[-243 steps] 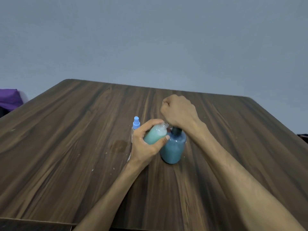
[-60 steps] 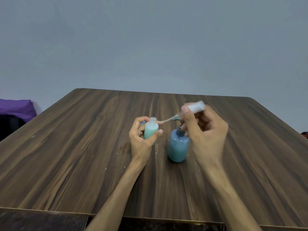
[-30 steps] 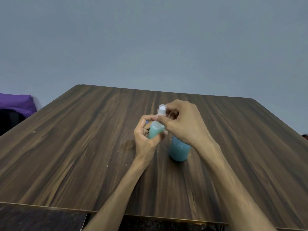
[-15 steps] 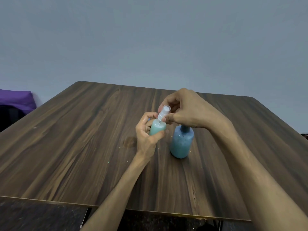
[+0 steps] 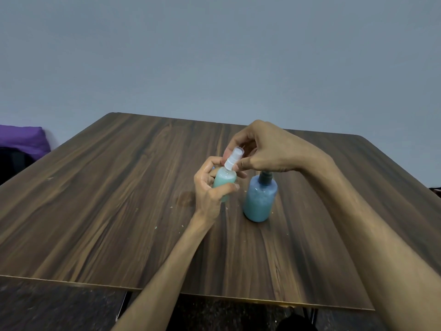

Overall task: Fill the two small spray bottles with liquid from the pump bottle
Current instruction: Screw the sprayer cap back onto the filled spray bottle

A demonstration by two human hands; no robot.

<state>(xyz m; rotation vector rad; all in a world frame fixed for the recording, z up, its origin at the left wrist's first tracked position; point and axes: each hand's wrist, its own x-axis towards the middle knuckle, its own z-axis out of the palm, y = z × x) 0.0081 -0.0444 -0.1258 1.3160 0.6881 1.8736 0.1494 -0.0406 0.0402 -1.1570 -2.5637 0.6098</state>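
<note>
While the left hand (image 5: 210, 187) wraps round the small spray bottle (image 5: 224, 182) and holds it tilted just above the bench (image 5: 119, 211), the right hand (image 5: 267, 151) pinches the white spray head (image 5: 232, 158) at the bottle's neck between thumb and fingertips. Both grips are closed, one on the body, one on the head. The step in hand looks like screwing the spray head onto a bottle already filled: pale green liquid reaches nearly to its shoulder. The next move probably calls for a few turns of the head while the left hand keeps the body from spinning, then setting the bottle down upright. Just to the right stands the pump bottle (image 5: 260, 199) on the bench, free of either hand, holding frothy blue liquid up to its shoulder; its dark neck shows, the pump top hidden behind the right hand. A second spray bottle cannot be made out with any certainty.
</note>
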